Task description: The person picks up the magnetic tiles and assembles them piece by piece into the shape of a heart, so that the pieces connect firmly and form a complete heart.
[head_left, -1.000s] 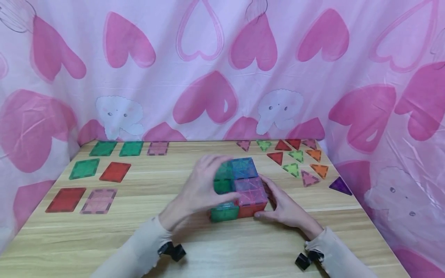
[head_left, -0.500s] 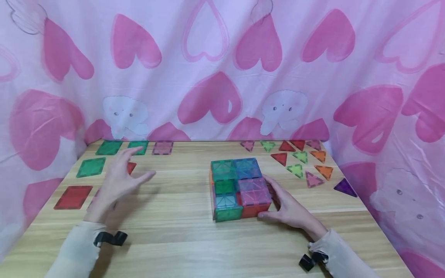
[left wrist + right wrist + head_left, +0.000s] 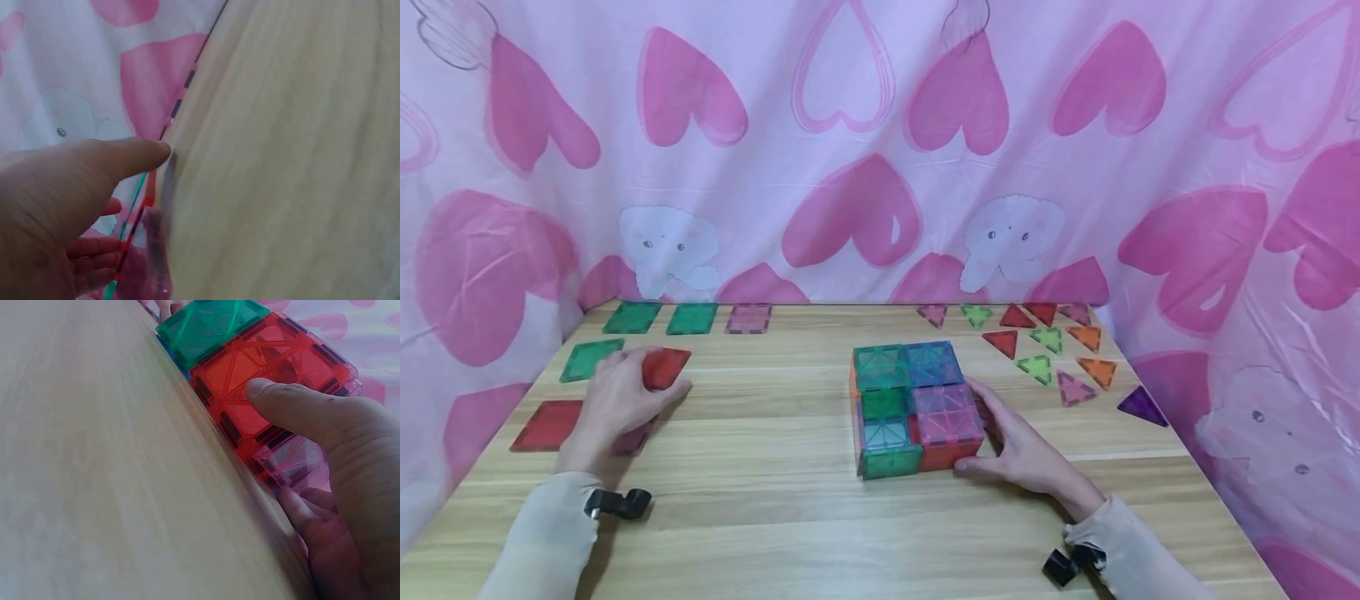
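A low box of translucent magnetic tiles (image 3: 947,412) stands at mid-table, with green, blue, pink and red faces. My right hand (image 3: 1022,442) holds its near right corner; in the right wrist view the thumb presses the red square face (image 3: 262,369) and the fingers lie along the adjoining side. My left hand (image 3: 613,400) is over the loose tiles at the left, its thumb spread from the fingers. It partly covers a red square tile (image 3: 666,368) and a pink square tile (image 3: 634,437). Whether its fingertips touch the red tile cannot be told.
Another red square tile (image 3: 546,427) and a green square tile (image 3: 589,360) lie beside the left hand. Two green square tiles (image 3: 692,318) and a pink one (image 3: 748,318) line the back edge. Several triangle tiles (image 3: 1037,368) lie at the back right. A heart-patterned curtain (image 3: 850,208) borders the table.
My left hand has left the tile box, moved left across the table and lowered over the loose square tiles. My right hand stays on the box, which has not visibly moved.
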The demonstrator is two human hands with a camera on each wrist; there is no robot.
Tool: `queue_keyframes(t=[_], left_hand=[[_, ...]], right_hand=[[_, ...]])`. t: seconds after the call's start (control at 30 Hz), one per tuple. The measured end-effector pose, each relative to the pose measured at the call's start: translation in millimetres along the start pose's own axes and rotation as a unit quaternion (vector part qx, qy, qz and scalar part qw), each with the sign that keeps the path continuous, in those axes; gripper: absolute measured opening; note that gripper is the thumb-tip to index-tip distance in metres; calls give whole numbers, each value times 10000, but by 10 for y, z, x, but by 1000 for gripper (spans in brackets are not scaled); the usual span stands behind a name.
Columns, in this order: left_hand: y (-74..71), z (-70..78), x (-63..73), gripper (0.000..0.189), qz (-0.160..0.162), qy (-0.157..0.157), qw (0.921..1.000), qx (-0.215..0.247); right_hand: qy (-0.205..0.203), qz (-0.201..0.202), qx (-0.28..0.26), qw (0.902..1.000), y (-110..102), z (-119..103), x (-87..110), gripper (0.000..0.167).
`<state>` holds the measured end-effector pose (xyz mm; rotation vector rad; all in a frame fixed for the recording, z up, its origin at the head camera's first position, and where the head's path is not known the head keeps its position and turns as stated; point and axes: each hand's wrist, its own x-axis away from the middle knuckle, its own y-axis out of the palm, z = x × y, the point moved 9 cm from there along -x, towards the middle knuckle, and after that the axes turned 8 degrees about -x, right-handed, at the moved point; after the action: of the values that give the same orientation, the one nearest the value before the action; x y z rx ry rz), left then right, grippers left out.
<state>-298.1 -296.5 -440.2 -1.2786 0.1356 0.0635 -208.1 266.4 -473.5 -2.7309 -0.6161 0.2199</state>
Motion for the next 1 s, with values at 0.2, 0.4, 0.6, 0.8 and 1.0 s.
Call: queue_keyframes(t=[0.2,0.4,0.6,0.8,1.0], left_hand=[[-2,-50,-16,78,43,-105,9999,123],[-38,-40,-14,79,164,-235,9987,414],[-171,269,-14,78,574,77,9941,913],[-362,1140,99,72,485,1133,9721,1995],[-344,2113,360,73,66,2372,9385,2508]], right_hand=[[2,-13,-48,10000,8,-14,-11,118],[-68,-23,-42,10000,5,-13,-7,117],[-163,-21,27,9999,-1,-11,11,116],[-192,-37,34,9998,-3,-16,0,116],[-208,-38,30,9998,-5,-20,-6,116]])
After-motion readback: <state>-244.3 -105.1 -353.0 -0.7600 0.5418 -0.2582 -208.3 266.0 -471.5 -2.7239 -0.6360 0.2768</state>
